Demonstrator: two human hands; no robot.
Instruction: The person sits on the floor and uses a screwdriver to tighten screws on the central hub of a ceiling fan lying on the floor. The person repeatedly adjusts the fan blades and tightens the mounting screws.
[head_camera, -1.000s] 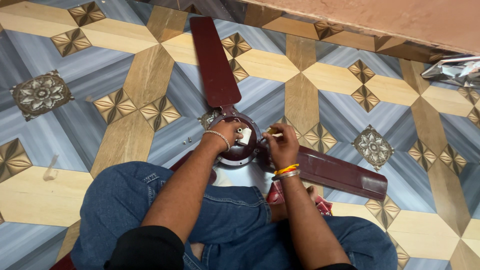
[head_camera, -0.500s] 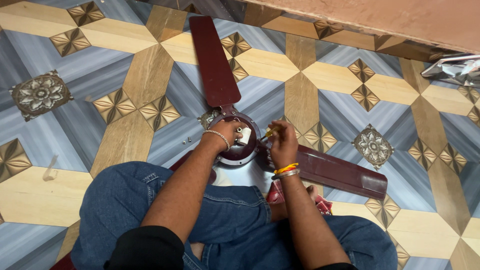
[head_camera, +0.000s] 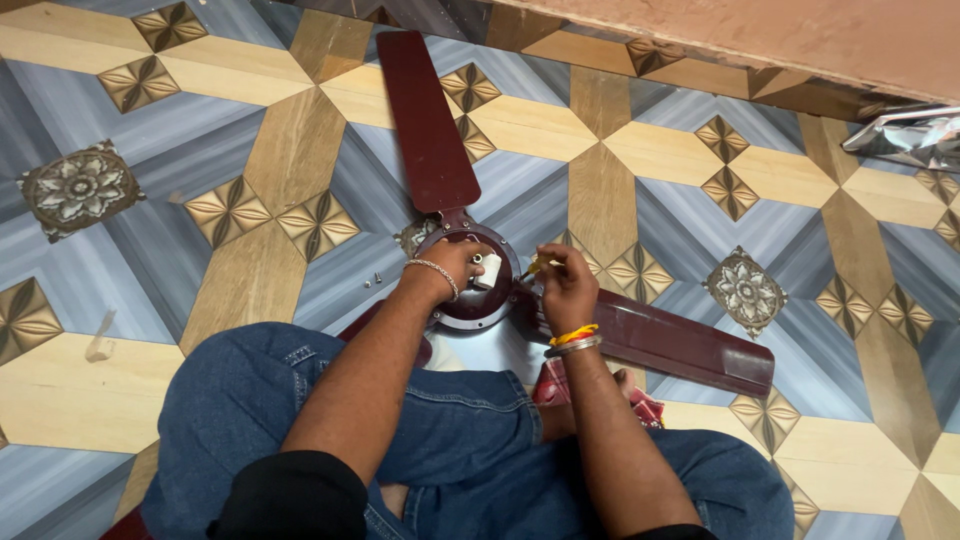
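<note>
room: open tiled floor (head_camera: 250, 290) left | blocks: fan blades (head_camera: 425, 120) ahead, right; loose screws (head_camera: 372, 281) left

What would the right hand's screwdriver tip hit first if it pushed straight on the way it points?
The right hand aims the yellow-handled screwdriver leftward, so it would likely meet the fan's round maroon hub first, near the white part by the left hand; depth is unclear.

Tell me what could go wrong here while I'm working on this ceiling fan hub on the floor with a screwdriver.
The two loose screws lie on the patterned floor tiles beside your left hand, so they could roll off or get lost against the pattern. The yellow-handled screwdriver in your right hand points toward your left fingers at the fan hub; a slip might jab them. The long blade could also swing if the hub turns.
</note>
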